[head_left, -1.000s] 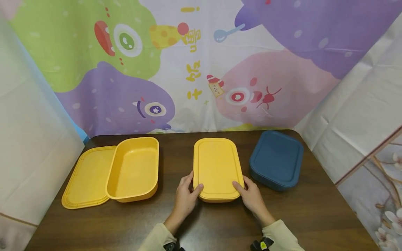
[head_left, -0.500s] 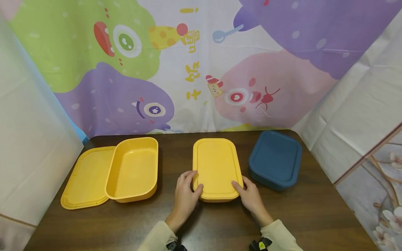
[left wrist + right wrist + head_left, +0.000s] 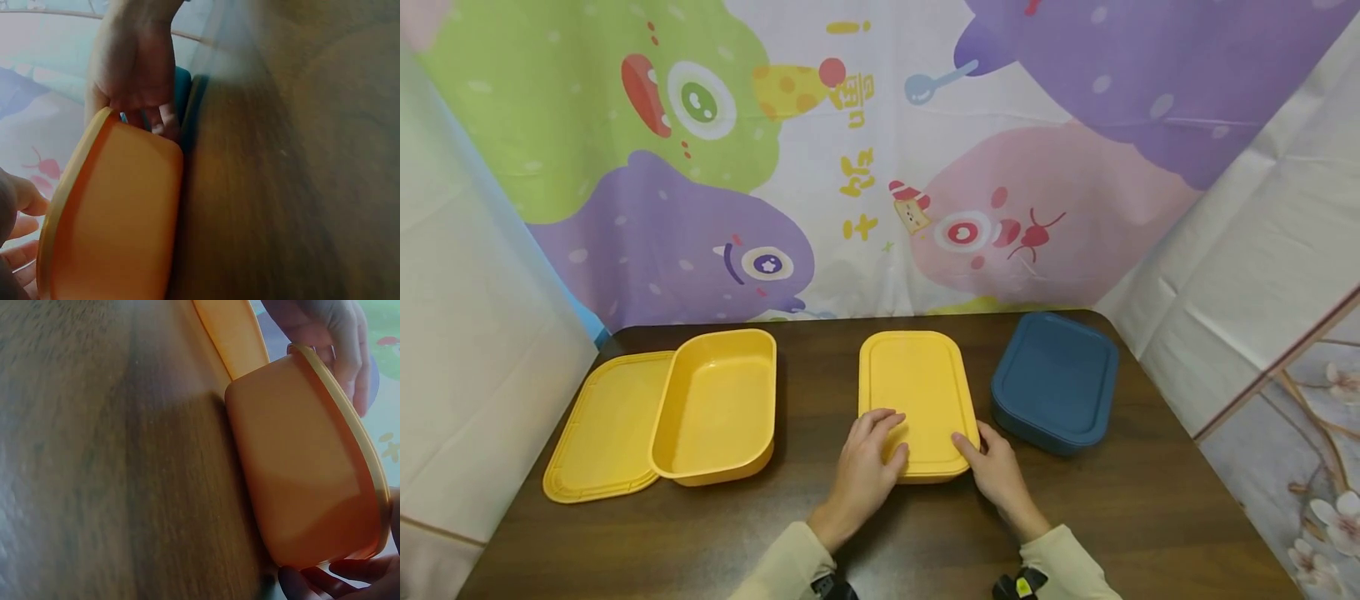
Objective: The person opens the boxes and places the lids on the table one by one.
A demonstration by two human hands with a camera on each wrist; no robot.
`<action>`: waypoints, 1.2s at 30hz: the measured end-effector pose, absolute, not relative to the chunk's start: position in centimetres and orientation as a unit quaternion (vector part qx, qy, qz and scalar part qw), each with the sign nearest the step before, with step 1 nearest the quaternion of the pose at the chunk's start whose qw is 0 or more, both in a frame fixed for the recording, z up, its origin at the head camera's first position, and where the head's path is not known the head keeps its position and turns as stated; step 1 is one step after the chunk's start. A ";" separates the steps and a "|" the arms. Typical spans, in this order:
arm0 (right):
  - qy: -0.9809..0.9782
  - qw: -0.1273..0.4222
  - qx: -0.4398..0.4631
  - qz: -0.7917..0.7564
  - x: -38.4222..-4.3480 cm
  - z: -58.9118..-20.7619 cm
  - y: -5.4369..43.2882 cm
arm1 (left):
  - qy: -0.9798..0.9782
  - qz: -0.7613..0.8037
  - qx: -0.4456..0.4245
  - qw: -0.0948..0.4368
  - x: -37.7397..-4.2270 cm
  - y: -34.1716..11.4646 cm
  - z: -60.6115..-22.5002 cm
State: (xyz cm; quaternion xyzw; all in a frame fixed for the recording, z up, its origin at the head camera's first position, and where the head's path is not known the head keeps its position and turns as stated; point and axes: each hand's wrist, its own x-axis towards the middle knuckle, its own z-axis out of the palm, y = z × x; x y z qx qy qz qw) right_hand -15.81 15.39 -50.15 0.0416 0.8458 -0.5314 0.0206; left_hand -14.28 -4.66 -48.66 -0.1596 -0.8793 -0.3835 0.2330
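A yellow lunch box (image 3: pixel 917 375) with its lid on sits at the middle of the table. My right hand (image 3: pixel 1000 477) holds its near right corner, thumb on top of the lid and fingers round the side wall. Over the near left part of the lid is my left hand (image 3: pixel 862 468), its fingers loosely bent and gripping nothing. The right wrist view shows the left hand (image 3: pixel 340 340) at the rim and the box's side wall (image 3: pixel 300 462). Right-hand fingers (image 3: pixel 164 122) reach down the wall in the left wrist view.
Left on the brown table (image 3: pixel 820 375) stands an open yellow box (image 3: pixel 722 408), overlapping a flat yellow lid (image 3: pixel 613 425). A lidded blue box (image 3: pixel 1060 379) stands close by at the right. A cartoon-printed cloth (image 3: pixel 880 275) hangs behind the table's back edge.
My left hand has left the box's left side and moved right, over the lid. The right hand keeps its hold on the right corner, and the boxes stay put.
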 end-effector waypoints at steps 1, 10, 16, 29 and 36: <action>0.846 0.020 0.043 -0.531 -15.8 -50.1 15.4 | -0.880 -0.383 -0.163 0.230 -14.3 -4.5 -48.6; 0.847 0.018 0.046 -0.530 -15.8 -50.4 15.3 | -0.885 -0.368 -0.209 0.194 -13.9 -3.3 -48.3; 0.843 0.014 0.042 -0.537 -15.7 -50.3 15.3 | -0.885 -0.351 -0.241 0.191 -13.7 -2.7 -48.4; 0.846 0.005 0.036 -0.532 -15.9 -50.4 15.3 | -0.886 -0.296 -0.289 0.209 -13.3 -2.1 -48.7; 0.852 0.007 0.031 -0.523 -15.8 -50.5 15.4 | -0.889 -0.280 -0.298 0.206 -13.1 -1.8 -49.1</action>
